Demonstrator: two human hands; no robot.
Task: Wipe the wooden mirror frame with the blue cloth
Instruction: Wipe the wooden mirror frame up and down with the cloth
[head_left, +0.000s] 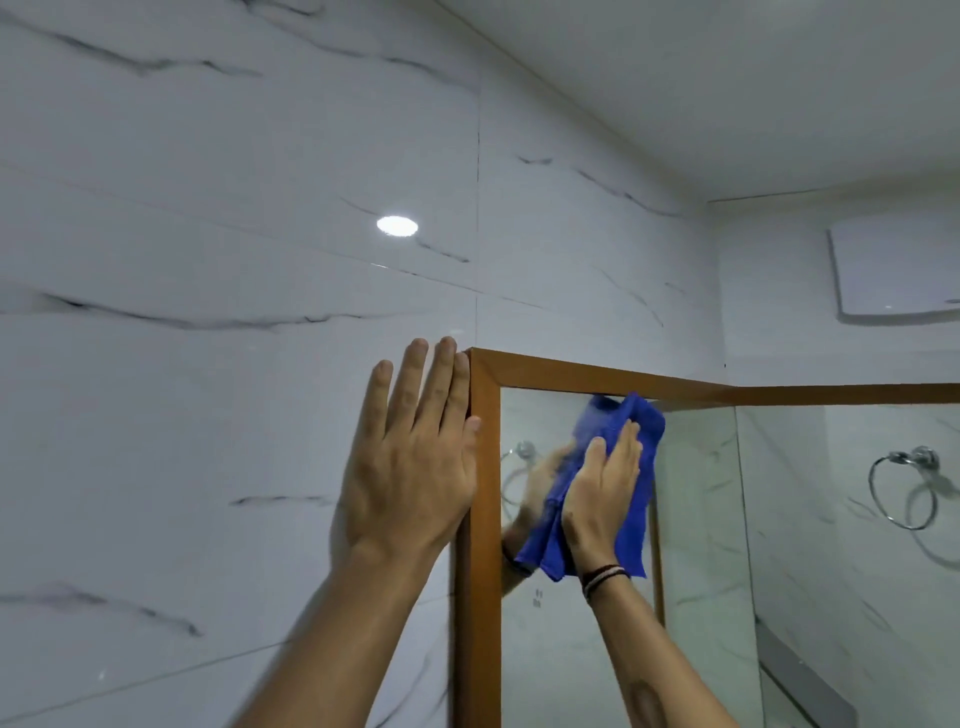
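Note:
The wooden mirror frame runs along the top and down the left side of a wall mirror. My left hand lies flat and open against the tiled wall, its fingers touching the frame's upper left corner and left edge. My right hand presses the blue cloth against the mirror glass just under the top rail; the cloth's upper edge reaches that rail. The cloth hangs down past my wrist, which wears thin bands. The mirror reflects the hand and cloth.
White marble-look tiles cover the wall left of and above the mirror. A chrome towel ring hangs on the right wall, and a white vent cover sits above it. The ceiling is close overhead.

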